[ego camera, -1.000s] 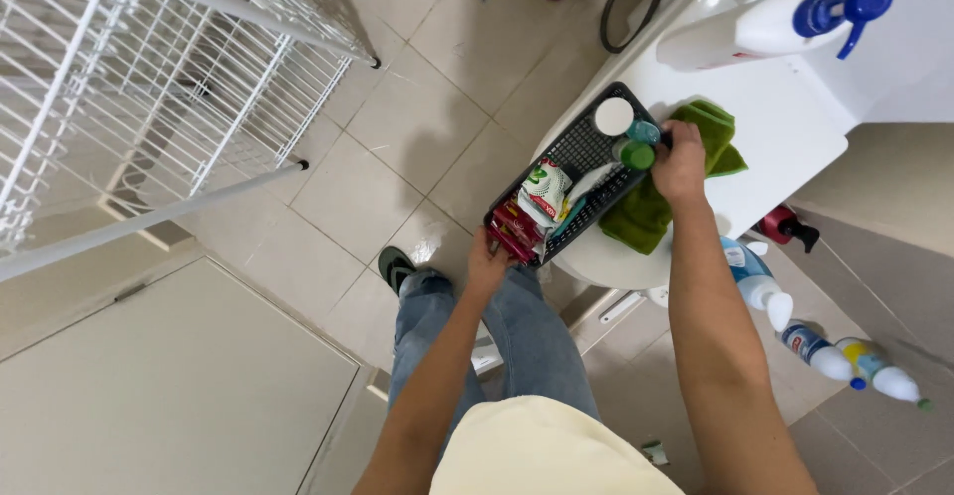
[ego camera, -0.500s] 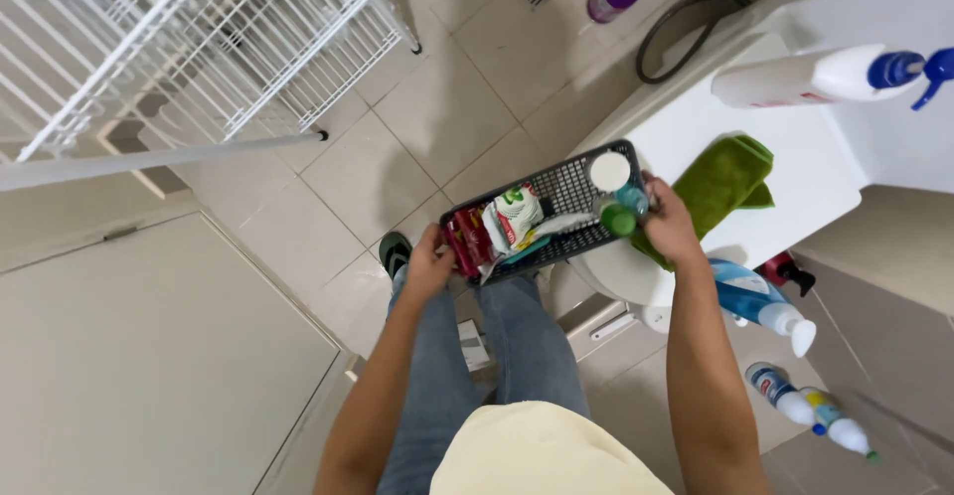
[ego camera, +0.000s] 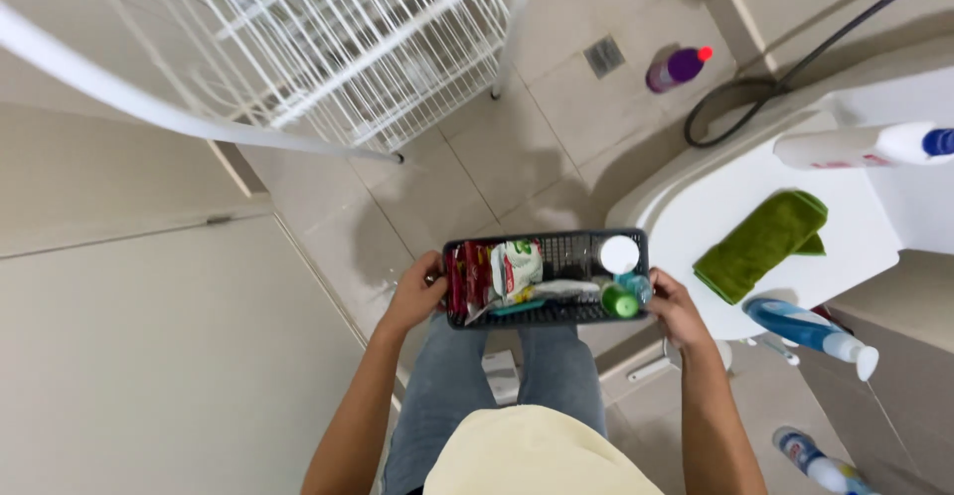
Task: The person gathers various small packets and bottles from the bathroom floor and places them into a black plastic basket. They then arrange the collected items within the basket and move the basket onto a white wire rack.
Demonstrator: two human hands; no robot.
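I hold a dark grey plastic basket (ego camera: 571, 248) level in front of me, above my legs. My left hand (ego camera: 417, 294) grips its left end and my right hand (ego camera: 674, 308) grips its right end. Inside lie a red packet (ego camera: 467, 274), a white and green pouch (ego camera: 517, 266), a white round lid (ego camera: 619, 253), a green cap (ego camera: 622, 303) and a teal stick-like item (ego camera: 517, 307). The basket is off the white toilet lid (ego camera: 715, 212) at the right, where a folded green cloth (ego camera: 763, 242) lies.
A white wire rack (ego camera: 328, 38) stands at the top left. A purple bottle (ego camera: 678, 66) and a dark hose (ego camera: 755, 97) sit on the tiled floor near a drain (ego camera: 604, 56). A white spray bottle (ego camera: 860, 145) lies on the cistern; blue-white bottles (ego camera: 810, 328) stand at the right.
The basket has come off the toilet lid and moved left toward my body. Both hands stayed on its ends. The green cloth stayed behind on the lid.
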